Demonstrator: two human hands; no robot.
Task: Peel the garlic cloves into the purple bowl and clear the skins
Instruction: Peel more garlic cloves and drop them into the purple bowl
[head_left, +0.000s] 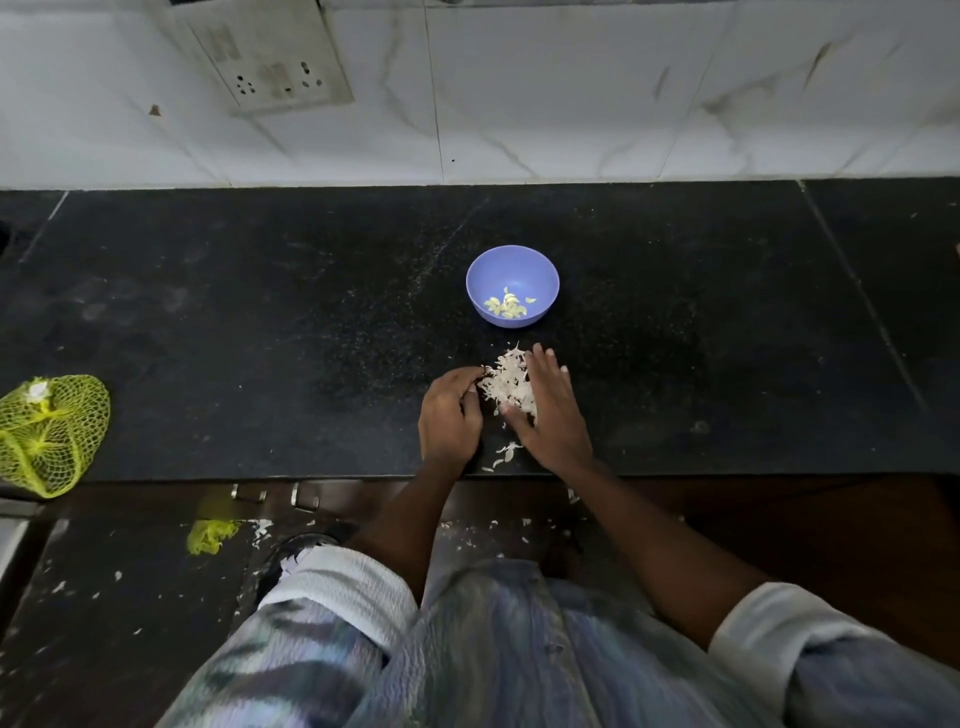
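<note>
A purple bowl (512, 285) stands on the black counter (260, 338) and holds several peeled garlic cloves (506, 307). In front of it lies a heap of white garlic skins (506, 382). My left hand (449, 415) sits at the heap's left side with curled fingers touching the skins. My right hand (550, 410) lies on the heap's right side with straight fingers, its thumb under the heap's near edge. A few loose skins (505, 453) lie between my wrists near the counter's front edge.
A yellow-green net bag (49, 431) with a garlic bulb lies at the counter's left front edge. Skin scraps and a yellow-green net piece (210, 535) litter the floor below. A tiled wall with a socket plate (275, 73) rises behind the counter.
</note>
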